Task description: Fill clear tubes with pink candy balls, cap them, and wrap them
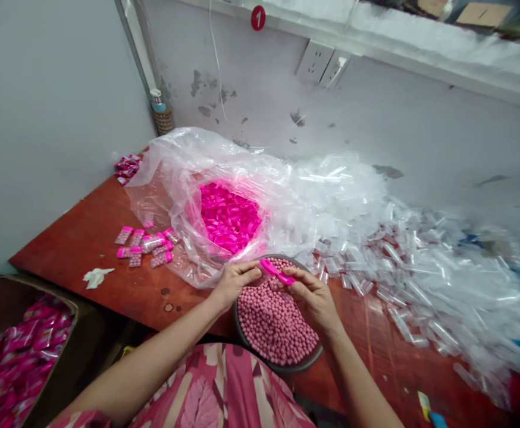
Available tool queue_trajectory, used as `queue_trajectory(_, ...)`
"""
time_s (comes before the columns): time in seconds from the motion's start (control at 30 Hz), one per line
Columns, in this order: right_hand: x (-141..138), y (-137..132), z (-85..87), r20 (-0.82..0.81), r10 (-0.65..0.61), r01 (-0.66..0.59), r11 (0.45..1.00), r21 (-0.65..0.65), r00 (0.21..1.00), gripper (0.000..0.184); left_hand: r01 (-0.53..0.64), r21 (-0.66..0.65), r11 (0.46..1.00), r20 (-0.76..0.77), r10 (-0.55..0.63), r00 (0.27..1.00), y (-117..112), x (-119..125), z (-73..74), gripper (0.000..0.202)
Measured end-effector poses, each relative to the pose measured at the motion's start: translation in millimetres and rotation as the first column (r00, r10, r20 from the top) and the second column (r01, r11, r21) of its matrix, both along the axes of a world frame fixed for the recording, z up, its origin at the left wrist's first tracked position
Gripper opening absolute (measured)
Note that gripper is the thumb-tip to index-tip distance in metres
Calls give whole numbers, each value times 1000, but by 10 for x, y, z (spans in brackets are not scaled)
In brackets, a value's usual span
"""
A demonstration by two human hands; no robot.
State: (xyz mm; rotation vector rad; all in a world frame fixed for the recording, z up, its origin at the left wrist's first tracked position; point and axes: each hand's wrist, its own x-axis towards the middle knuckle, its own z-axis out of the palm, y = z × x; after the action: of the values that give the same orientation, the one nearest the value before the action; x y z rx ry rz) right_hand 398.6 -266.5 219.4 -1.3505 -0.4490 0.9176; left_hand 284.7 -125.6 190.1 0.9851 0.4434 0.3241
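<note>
Over a dark round bowl (238, 327) of pink beads (275, 324), both of my hands are together on a bright pink plastic cap (269, 267). My left hand (237, 284) pinches its left side between thumb and fingers. On the other side, my right hand (316, 296) grips the cap's right end with thumb and forefinger. Whether a clear container is joined to the cap, I cannot tell. Just behind the bowl, a clear plastic bag (182, 196) lies open, with many loose pink caps (228, 219) inside.
Clear plastic containers (420, 285) spread across the table's right side. Several filled, pink-capped containers (146, 245) lie at left, near a crumpled white scrap (97, 277). A cardboard box (78, 318) of pink packets (23, 356) stands lower left. A yellow-and-blue tool (426, 409) lies front right.
</note>
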Motion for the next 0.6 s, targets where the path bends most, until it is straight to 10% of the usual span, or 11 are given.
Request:
queue_trajectory(0.33,-103,288,168,-391,259,-295,955,-35,883,24,76,410,909,51,-106,993,75,-154,231,24)
queue_trajectory(0.6,-271,550,-1,-417,175,-229,970,-83,892,18,79,490,868,-24,-78,997,188,-223,14,25)
